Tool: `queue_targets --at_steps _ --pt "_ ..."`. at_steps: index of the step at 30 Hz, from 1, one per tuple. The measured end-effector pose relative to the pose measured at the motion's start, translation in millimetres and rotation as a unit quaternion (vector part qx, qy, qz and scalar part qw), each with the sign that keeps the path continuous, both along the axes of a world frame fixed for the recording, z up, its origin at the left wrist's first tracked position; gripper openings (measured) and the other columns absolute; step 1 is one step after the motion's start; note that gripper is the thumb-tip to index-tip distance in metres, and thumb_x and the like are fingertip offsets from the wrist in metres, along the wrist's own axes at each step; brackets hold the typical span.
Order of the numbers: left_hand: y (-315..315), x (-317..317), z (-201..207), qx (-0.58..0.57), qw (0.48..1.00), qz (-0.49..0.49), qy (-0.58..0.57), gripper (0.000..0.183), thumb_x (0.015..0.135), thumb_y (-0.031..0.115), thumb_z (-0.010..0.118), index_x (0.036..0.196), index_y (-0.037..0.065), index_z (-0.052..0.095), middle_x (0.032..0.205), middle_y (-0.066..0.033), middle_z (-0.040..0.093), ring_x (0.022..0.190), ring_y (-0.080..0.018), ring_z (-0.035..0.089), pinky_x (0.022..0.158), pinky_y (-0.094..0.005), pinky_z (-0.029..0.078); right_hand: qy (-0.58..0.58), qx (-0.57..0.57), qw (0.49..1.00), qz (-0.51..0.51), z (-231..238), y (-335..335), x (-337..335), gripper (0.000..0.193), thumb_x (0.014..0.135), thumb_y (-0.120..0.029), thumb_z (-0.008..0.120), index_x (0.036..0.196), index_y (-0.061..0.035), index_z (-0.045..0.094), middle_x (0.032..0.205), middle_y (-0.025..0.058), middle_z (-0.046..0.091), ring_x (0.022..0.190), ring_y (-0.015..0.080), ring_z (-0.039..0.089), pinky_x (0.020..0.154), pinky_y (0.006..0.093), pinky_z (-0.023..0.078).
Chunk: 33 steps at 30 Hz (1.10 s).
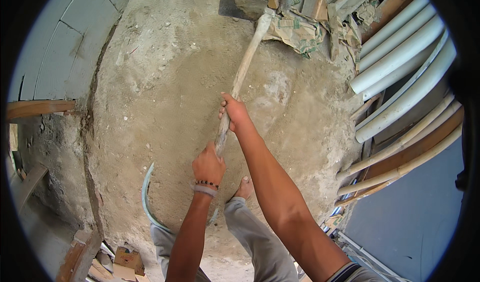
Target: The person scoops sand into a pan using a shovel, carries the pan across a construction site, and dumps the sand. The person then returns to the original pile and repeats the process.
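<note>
Both hands grip the pale wooden handle of a hoe, which slants away from me toward the top of the view. Its wide dark blade lies at the far end, beside crumpled paper sacks. My left hand is wrapped round the near end of the handle, with a beaded bracelet and a light band at the wrist. Farther up, my right hand closes on the shaft. Under the hoe spreads dusty, sandy ground. My bare foot shows just below the hands.
White pipes and bamboo poles lean at the right. Torn paper sacks and scrap wood lie at the far end. A light-blue curved strip arcs by my left leg. A grey block wall borders the left; a cardboard box sits lower left.
</note>
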<state>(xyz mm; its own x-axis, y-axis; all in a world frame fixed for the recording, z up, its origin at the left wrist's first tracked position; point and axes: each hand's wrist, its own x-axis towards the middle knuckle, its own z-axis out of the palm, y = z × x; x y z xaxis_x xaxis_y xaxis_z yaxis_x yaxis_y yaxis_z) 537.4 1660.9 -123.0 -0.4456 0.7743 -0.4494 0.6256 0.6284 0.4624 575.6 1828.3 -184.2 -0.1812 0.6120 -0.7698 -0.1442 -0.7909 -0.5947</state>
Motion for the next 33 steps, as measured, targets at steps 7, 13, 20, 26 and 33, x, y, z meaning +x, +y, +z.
queue_targets --at_steps 7,13,20,26,33 --pt "96.7 31.4 -2.7 -0.067 0.989 0.013 -0.134 0.034 0.072 0.009 0.067 0.101 -0.001 0.052 0.087 -0.0236 0.066 0.084 -0.0376 0.066 0.072 -0.0444 0.053 -0.201 0.132 0.960 0.146 -21.1 28.3 33.8 0.036 0.089 -0.027 0.060 0.104 -0.0002 0.041 0.072 0.0061 0.052 0.051 0.0149 0.048 0.044 0.0323 0.042" --pt "10.8 51.1 21.4 -0.104 0.978 -0.024 -0.179 0.037 0.073 0.010 0.067 0.101 -0.005 0.049 0.085 -0.0263 0.065 0.081 -0.0381 0.066 0.072 -0.0437 0.054 -0.398 0.225 0.864 0.211 -49.3 -8.6 49.4 0.055 0.092 -0.039 0.052 0.111 0.0104 0.040 0.081 0.0214 0.060 0.056 0.0281 0.062 0.050 0.0376 0.050" --pt "-163.6 16.8 43.9 -0.149 0.955 -0.027 -0.254 0.031 0.073 0.015 0.064 0.095 -0.003 0.050 0.080 -0.0259 0.064 0.078 -0.0433 0.063 0.071 -0.0496 0.051 -0.245 0.048 0.964 0.089 -40.9 -79.5 26.1 0.045 0.093 -0.042 0.051 0.109 -0.0026 0.039 0.077 0.0073 0.051 0.052 0.0176 0.051 0.043 0.0327 0.045" --pt "-280.3 -34.7 102.6 -0.180 0.943 -0.008 -0.281 0.027 0.071 0.015 0.062 0.090 0.000 0.051 0.076 -0.0254 0.062 0.076 -0.0446 0.061 0.070 -0.0518 0.049 -0.100 -0.105 0.989 0.041 -35.6 -158.5 -4.2 0.020 0.092 -0.021 0.054 0.090 -0.0045 0.044 0.066 0.0038 0.046 0.048 0.0139 0.045 0.041 0.0302 0.043" --pt "-374.2 -99.3 198.8 -0.299 0.902 -0.023 -0.311 0.031 0.067 0.020 0.063 0.089 0.000 0.055 0.072 -0.0215 0.063 0.073 -0.0409 0.062 0.066 -0.0486 0.050 -0.212 -0.153 0.964 0.041 -15.1 -333.5 -22.8 0.021 0.086 -0.015 0.056 0.090 0.0042 0.047 0.065 0.0089 0.050 0.048 0.0189 0.050 0.041 0.0360 0.043"
